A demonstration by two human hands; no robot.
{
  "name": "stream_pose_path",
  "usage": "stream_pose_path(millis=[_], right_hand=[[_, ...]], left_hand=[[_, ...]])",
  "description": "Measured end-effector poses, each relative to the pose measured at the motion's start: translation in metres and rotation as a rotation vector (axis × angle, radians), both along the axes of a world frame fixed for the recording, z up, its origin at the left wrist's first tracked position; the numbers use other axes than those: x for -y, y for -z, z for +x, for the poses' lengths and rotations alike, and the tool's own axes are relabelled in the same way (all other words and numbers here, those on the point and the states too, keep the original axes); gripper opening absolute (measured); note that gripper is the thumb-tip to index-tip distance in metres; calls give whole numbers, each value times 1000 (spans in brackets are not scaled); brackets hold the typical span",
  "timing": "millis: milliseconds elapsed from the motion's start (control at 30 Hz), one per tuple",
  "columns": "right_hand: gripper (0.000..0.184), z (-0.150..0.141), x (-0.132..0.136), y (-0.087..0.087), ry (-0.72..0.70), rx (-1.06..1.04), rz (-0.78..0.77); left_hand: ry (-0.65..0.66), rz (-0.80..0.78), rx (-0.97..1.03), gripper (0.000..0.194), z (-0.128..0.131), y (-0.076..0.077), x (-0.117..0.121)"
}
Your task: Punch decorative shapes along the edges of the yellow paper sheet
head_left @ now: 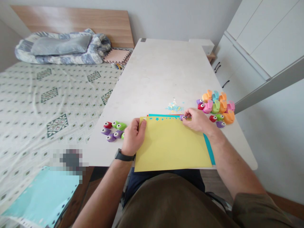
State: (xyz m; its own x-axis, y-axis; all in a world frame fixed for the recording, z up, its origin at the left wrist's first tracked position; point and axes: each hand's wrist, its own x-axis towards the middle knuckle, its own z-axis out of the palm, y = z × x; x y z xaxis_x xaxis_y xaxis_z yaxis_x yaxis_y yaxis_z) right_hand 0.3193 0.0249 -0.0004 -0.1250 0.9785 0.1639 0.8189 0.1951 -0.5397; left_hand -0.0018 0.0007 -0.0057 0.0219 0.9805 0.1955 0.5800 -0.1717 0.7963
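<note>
A yellow sheet of paper [173,145] lies at the table's front edge, over a blue sheet [209,150]. Small punched shapes run along its far edge, with blue showing through them. My left hand [134,134] grips the sheet's far left corner, thumb on top. My right hand [196,120] is closed around a small purple craft punch [182,117] at the far edge, right of the row of shapes. Part of the punch is hidden by my fingers. Beyond the sheet lies a pile of tiny paper cutouts [174,106].
Several small craft punches [111,131] stand left of my left hand. More punches, some larger [216,106], cluster on the right. The white table [171,69] stretches away toward the wall. A bed [78,85] adjoins on the left, with a punched light blue sheet [42,196] near it.
</note>
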Motion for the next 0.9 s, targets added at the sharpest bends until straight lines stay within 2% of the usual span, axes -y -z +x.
stream_pose_path(millis=[467, 900], right_hand=[[6, -1, 2, -8, -44, -26, 75], [5, 0, -6, -9, -20, -23, -33]], left_hand=[[-15, 2, -15, 22, 0, 1, 0], [-5, -5, -16, 22, 0, 0, 0]])
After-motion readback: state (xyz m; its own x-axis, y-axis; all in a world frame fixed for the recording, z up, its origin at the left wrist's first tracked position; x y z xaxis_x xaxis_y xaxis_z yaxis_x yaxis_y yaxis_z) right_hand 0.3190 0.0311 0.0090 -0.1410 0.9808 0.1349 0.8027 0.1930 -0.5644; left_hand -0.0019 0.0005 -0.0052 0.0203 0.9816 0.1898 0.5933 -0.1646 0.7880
